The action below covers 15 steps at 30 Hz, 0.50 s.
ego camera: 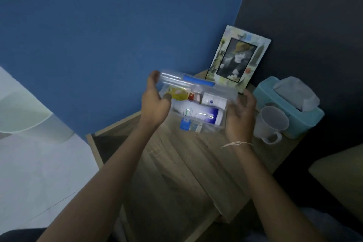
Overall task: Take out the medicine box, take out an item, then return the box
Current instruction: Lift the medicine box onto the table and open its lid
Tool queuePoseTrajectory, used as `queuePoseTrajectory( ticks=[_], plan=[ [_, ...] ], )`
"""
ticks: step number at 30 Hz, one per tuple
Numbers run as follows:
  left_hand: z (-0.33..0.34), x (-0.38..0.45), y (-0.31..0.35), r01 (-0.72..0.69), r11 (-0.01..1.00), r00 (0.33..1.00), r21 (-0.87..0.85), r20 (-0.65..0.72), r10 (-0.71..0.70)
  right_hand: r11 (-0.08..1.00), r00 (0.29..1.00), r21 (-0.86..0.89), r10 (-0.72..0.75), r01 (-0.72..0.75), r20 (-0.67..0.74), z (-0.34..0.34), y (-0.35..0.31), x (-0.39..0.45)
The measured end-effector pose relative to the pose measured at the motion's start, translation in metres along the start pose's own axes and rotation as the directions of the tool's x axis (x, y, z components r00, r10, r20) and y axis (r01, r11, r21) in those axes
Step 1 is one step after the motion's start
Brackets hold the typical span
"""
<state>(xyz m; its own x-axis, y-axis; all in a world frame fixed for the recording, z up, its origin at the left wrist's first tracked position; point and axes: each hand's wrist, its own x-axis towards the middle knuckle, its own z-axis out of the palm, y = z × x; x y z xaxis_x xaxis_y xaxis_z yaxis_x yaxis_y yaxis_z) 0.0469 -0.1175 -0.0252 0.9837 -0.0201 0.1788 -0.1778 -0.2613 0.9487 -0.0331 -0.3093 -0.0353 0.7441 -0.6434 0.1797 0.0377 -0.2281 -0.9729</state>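
Gripping from both ends, our left hand (155, 104) and right hand (240, 118) close on the clear medicine box (198, 104), held above the wooden nightstand (176, 163). Its lid (188, 80) with the blue handle is tilted up; a white bottle (198, 113) lies inside. A white mug (272, 124) stands beside a teal tissue box (275, 100).

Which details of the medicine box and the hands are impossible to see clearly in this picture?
- Head view: labels on the white bottle and the other items are too blurred to read.
- Head view: the medicine box is clear plastic with its lid raised; whether it rests on the wooden table is unclear.
- Head view: the fingers of the left hand and right hand are partly hidden behind the box.
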Motion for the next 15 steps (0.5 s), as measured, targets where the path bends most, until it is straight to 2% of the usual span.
queuePoseTrajectory(
  ticks=[2,4,7,15],
  plan=[
    [0.001,0.015,0.008,-0.057,0.998,0.998,-0.01,0.029,0.058,0.999,0.997,0.023,-0.026,0.027,-0.074,0.004,-0.002,0.015],
    [0.005,0.033,0.014,-0.097,0.995,0.994,0.002,0.056,0.096,0.999,0.996,0.015,-0.044,0.046,-0.073,0.008,0.0,0.028],
    [0.014,0.055,0.012,-0.11,0.988,0.986,0.105,0.136,0.096,0.998,0.998,0.006,-0.062,0.062,0.022,0.012,0.004,0.046],
    [0.029,0.08,-0.016,-0.04,0.959,0.946,0.282,0.321,-0.054,0.968,0.967,-0.241,0.001,0.063,0.256,0.02,0.015,0.074]
  ],
)
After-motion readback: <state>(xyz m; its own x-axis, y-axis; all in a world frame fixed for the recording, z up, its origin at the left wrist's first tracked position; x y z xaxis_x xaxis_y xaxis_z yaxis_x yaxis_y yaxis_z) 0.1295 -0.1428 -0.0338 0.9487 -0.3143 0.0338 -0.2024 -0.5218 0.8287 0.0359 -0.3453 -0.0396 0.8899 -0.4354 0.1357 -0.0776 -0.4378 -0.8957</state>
